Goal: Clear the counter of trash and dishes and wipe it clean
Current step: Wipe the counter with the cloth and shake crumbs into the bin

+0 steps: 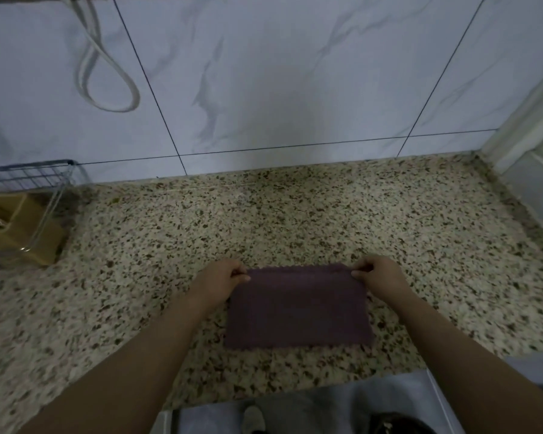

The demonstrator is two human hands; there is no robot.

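Observation:
A dark purple cloth (pixel 298 308) lies folded into a rectangle on the speckled granite counter (pixel 264 220), near its front edge. My left hand (pixel 221 278) pinches the cloth's far left corner. My right hand (pixel 378 275) pinches the far right corner. Both corners are held at the cloth's far edge, and the rest of the cloth rests flat on the counter.
A wire rack (pixel 29 180) over a tan plastic container (pixel 16 227) stands at the far left. A white cable (pixel 107 73) loops down the tiled wall (pixel 295 89). A window frame (pixel 527 126) bounds the right side.

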